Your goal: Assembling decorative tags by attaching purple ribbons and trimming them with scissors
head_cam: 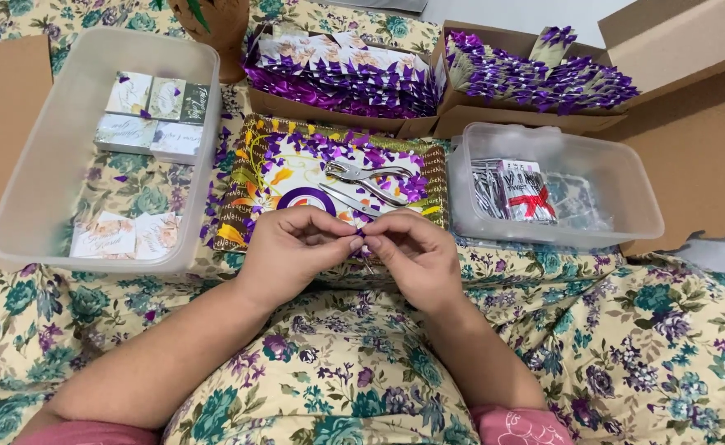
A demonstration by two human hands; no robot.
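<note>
both hands, the left hand (pixel 297 245) and the right hand (pixel 412 251), pinch shut on one tiny purple ribbon (pixel 361 235) so it stays tight. they meet just in front of the flowery tray (pixel 251 194). the metal punch (pixel 362 175) lies on that tray, with clear tubs (pixel 25 198) at both its sides, easy to reach.

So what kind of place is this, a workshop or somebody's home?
Probably a home craft spot, not a workshop: the floral cloth covers the surface, cardboard boxes hold purple-ribboned cards, and a hole punch lies on a tray beyond both hands.
</note>
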